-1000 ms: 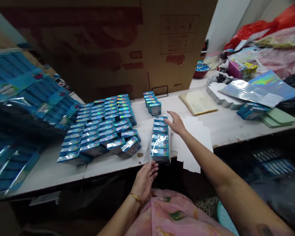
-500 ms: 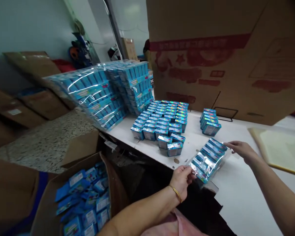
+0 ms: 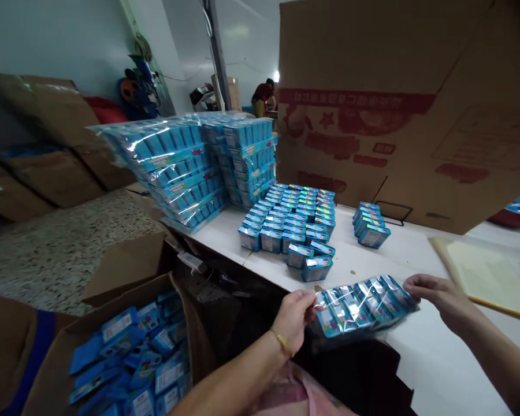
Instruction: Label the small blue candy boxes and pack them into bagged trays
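Two bare hands, the left hand point(image 3: 292, 320) and right hand point(image 3: 444, 297), pinch opposite ends of a shrink-wrapped row of blue boxes point(image 3: 359, 306) over the edge of the white surface point(image 3: 437, 370): a narrow grip at each end — evenly matched — keeps the row level.

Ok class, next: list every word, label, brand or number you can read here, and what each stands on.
Red band on the large cardboard carton: characters, too blurred to read.
Labels on the shrink-wrapped row of blue boxes: too small to read.
Labels on the loose blue packs in the open carton: too small to read.
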Tool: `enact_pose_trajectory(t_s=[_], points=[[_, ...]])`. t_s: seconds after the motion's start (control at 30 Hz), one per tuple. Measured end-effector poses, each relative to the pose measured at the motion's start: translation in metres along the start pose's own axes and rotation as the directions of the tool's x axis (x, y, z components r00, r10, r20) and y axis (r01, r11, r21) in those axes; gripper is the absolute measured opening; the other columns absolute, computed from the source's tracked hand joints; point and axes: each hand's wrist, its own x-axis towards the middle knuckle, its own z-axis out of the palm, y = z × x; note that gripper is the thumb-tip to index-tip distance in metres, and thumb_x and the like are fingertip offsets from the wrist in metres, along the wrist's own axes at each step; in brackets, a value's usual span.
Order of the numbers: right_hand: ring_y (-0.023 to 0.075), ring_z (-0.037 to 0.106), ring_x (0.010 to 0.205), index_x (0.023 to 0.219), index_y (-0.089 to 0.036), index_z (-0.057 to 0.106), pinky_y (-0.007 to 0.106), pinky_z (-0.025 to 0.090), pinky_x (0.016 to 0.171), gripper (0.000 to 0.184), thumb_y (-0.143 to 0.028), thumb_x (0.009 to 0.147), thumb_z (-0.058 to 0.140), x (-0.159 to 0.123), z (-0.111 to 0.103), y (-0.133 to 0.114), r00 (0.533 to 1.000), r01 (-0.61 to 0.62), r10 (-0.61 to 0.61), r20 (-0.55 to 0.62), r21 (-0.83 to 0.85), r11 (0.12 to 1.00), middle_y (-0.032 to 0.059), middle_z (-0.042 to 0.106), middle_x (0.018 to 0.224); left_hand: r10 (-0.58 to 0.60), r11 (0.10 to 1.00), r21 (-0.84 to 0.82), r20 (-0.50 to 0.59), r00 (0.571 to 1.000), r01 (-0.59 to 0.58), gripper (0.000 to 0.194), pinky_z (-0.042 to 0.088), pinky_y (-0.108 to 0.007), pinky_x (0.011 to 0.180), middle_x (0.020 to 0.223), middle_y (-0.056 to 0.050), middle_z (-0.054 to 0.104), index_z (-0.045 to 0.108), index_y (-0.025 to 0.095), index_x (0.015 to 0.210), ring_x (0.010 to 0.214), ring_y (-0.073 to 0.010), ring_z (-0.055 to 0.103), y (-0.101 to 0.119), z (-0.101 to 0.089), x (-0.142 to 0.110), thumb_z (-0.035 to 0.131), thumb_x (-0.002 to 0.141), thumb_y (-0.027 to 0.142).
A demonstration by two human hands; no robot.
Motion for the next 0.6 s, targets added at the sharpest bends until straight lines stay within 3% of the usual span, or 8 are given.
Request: enact_pose_trajectory(t_s=[0.07,0.17,0.33,0.47,0.6], points=[[0.0145,0.046,0.051,0.053,-0.020,0.059,0.028,0.039,0.048,0.026,-0.045,0.052,0.065,-0.004,0.013,-0.040,0.996,0.004,-0.011,0.091,0.078,0.997,0.0040,0.053,0.052,0.087,0.996,0.005,0.036,0.996,-0.088,0.019,0.032,-0.017,0.051,0.055,0.000,0.056,0.054,0.012,0.060,0.049,-0.0039,0.043,0.029,-0.023,-0.018,0.065,0.062,0.028],[0.0131,0.045,0.052,0.054,-0.019,0.058,0.026,0.037,0.050,0.023,-0.041,0.054,0.065,0.002,0.045,-0.107,0.978,0.083,-0.109,0.176,0.147,0.986,0.0027,0.051,0.053,0.232,0.972,0.056,-0.028,0.972,-0.230,0.021,0.033,-0.018,0.049,0.055,0.000,0.057,0.056,0.013,0.059,0.050,-0.0052,0.044,0.081,-0.063,-0.048,0.065,0.063,0.032],[0.0109,0.045,0.053,0.057,-0.016,0.056,0.024,0.035,0.052,0.017,-0.033,0.059,0.060,0.051,0.141,-0.209,0.914,0.299,-0.338,0.223,0.191,0.935,-0.0006,0.051,0.053,0.491,0.857,0.312,-0.250,0.835,-0.411,0.022,0.032,-0.018,0.044,0.053,0.000,0.060,0.060,0.012,0.062,0.042,-0.0040,0.039,0.159,-0.128,-0.078,0.069,0.058,0.032],[0.0098,0.046,0.051,0.058,-0.014,0.056,0.021,0.035,0.051,0.011,-0.024,0.062,0.055,0.110,0.229,-0.268,0.876,0.424,-0.434,0.211,0.093,0.901,-0.0020,0.050,0.050,0.564,0.822,0.341,-0.387,0.729,-0.455,0.025,0.033,-0.016,0.043,0.055,-0.002,0.062,0.062,0.012,0.064,0.042,-0.0034,0.038,0.204,-0.172,-0.060,0.071,0.053,0.032],[0.0117,0.053,0.064,0.069,-0.012,0.062,0.020,0.038,0.058,0.011,-0.018,0.068,0.052,0.165,0.306,-0.311,0.864,0.497,-0.458,0.210,-0.204,0.843,0.0024,0.060,0.063,0.547,0.836,0.273,-0.490,0.679,-0.477,0.027,0.033,-0.014,0.042,0.057,-0.003,0.063,0.062,0.011,0.064,0.044,-0.0029,0.040,0.234,-0.208,-0.012,0.072,0.049,0.031]])
